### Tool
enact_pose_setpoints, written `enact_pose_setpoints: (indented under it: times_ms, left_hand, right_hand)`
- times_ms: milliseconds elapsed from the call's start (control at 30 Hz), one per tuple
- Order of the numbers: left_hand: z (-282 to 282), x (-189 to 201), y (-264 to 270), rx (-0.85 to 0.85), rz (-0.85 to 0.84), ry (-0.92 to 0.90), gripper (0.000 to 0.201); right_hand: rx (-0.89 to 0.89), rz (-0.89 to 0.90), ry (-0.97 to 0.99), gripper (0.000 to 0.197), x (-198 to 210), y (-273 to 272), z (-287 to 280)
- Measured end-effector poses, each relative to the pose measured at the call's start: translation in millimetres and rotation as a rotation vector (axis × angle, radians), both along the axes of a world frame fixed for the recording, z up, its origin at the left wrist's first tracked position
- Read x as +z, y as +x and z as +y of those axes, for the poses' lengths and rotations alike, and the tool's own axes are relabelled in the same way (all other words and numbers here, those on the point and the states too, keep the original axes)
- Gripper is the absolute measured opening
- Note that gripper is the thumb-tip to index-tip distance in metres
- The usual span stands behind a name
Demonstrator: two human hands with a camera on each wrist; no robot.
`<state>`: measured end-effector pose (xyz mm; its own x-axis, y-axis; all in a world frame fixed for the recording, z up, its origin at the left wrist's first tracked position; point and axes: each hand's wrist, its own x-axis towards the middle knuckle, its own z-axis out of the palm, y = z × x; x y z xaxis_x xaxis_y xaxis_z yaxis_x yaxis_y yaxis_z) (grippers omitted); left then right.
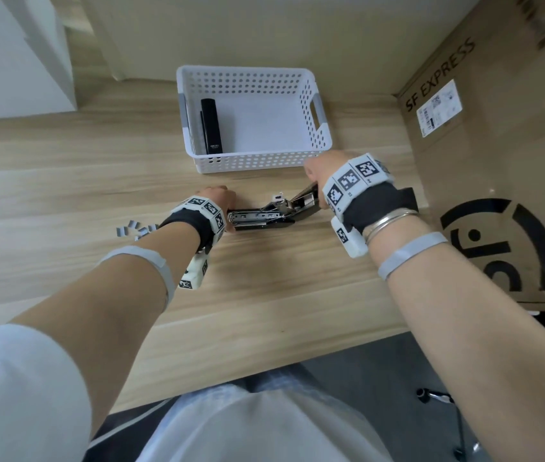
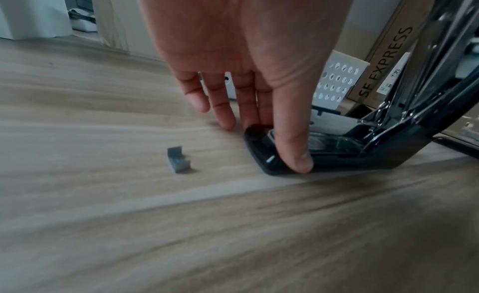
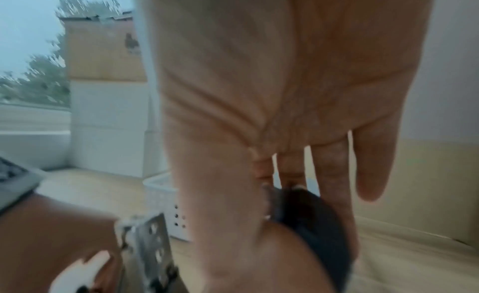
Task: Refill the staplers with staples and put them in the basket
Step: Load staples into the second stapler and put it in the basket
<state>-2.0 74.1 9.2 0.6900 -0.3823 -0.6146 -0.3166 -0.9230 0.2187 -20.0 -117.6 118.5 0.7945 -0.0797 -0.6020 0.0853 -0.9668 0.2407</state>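
An open black stapler [image 1: 264,218] lies on the wooden table in front of a white perforated basket [image 1: 257,161]. My left hand [image 1: 222,198] pinches the front end of its base [image 2: 337,160] between thumb [image 2: 295,154] and fingers, holding it down on the table. My right hand [image 1: 319,170] grips the lifted black cover [image 1: 304,198], tilted up to the right; the metal staple channel [image 1: 254,215] is exposed. In the right wrist view the cover [image 3: 311,225] sits between thumb and fingers. A second black stapler [image 1: 211,126] lies in the basket along its left wall.
Several loose staple strips [image 1: 137,226] lie on the table left of my left wrist; one strip [image 2: 178,160] shows in the left wrist view. A large cardboard box [image 1: 497,128] stands at the right. The table's near edge [image 1: 264,368] runs in front of my lap.
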Motion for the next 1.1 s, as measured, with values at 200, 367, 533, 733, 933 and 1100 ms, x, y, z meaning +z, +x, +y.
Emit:
enact_pose_setpoints:
  times_ms: [200, 367, 533, 733, 933, 1100]
  left_hand:
    - [3, -1, -1, 0.015, 0.007, -0.013, 0.055]
    - [7, -6, -4, 0.007, -0.015, -0.046, 0.049]
    - [31, 3, 0, 0.054, -0.016, 0.005, 0.059]
    - [100, -1, 2, 0.317, -0.038, 0.078, 0.055]
    - [132, -5, -12, 0.489, 0.013, 0.204, 0.051]
    - [129, -11, -11, 0.571, -0.003, 0.124, 0.026]
  right_hand:
    - [-0.194, 0.014, -0.015, 0.024, -27, -12, -31]
    - [-0.257, 0.036, 0.155, 0.063, -24, -22, -27]
    - [-0.156, 0.001, 0.499, 0.083, -20, -12, 15]
    - [-0.089, -0.130, 0.565, 0.045, -36, -1, 63]
    - [-0.049, -0.121, 0.583, 0.036, -48, -1, 77]
    - [-0.061, -0.129, 0.607, 0.032, -55, -2, 79]
